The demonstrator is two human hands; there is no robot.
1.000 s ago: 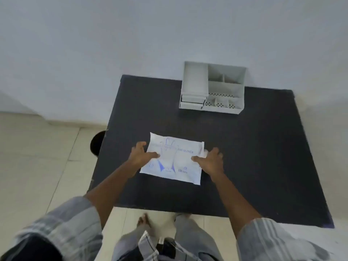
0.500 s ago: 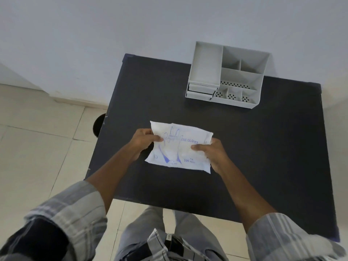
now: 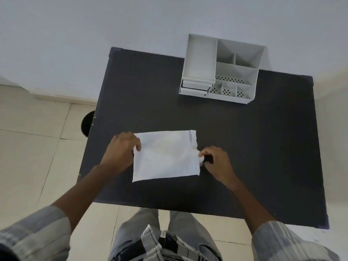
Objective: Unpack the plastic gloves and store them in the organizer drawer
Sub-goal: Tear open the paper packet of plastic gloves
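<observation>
Under both hands, glove packet (image 3: 165, 155) shows no print.

Light: soft, even daylight, no hard glare.
Shadows: faint, just under the right hand (image 3: 216, 164) beside the pinch.
Packet (image 3: 165, 155): washed out, perhaps overexposed.
Sharpness: slightly soft throughout.
Edges: wide-angle bending; table (image 3: 263, 147) sides splay, sleeves blurred.

A white glove packet (image 3: 165, 155) lies flat on the black desk (image 3: 263, 147), plain side up. The left hand (image 3: 122, 149) grips its left edge; the right hand (image 3: 216, 162) pinches its crumpled right edge. Beyond the packet stands a white organizer (image 3: 220, 66)
</observation>
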